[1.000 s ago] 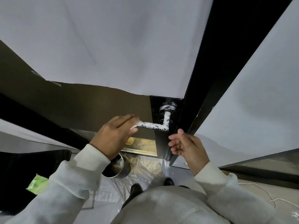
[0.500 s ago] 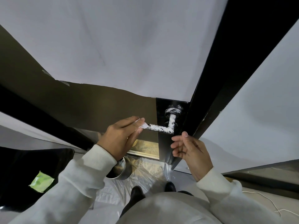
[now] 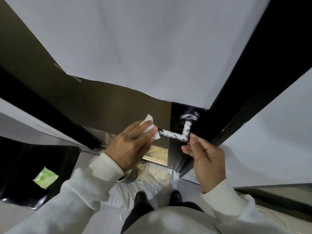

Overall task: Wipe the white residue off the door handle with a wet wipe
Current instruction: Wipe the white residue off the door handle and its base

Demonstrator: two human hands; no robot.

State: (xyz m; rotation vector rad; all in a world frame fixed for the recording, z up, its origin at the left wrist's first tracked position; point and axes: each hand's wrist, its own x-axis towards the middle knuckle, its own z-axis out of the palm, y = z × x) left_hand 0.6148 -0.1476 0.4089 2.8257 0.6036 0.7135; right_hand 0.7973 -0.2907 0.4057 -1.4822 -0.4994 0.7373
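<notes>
In the head view, the door handle point(image 3: 175, 134) stood out from a black plate on the door point(image 3: 118, 115), an L-shaped lever coated in white residue point(image 3: 187, 129) along both its arms, with more white smeared on the round base above. The left hand point(image 3: 130, 146) had its fingers point(image 3: 148, 125) closed around a folded wet wipe point(image 3: 149, 124), which touched the free left end of the lever; a corner of the wipe stuck up above the fingers. The right hand point(image 3: 205, 157) hovered just beside the lever's corner, its fingers loosely curled and holding nothing, the thumb tip close to the bend; whether it touched the metal could not be told. Nothing lay between the wipe and the coated bar. A black door frame point(image 3: 253, 81) ran up on the right of the handle. Below the hands, a metal bin point(image 3: 129, 178) was partly hidden by the left wrist, and a clear plastic sheet point(image 3: 152, 181) covered the floor around the person's dark shoes point(image 3: 141, 198). To the left, a green packet point(image 3: 45, 177) lay on a glossy black worktop point(image 3: 25, 166). A thin white cable point(image 3: 278, 217) trailed over the floor at the lower right
</notes>
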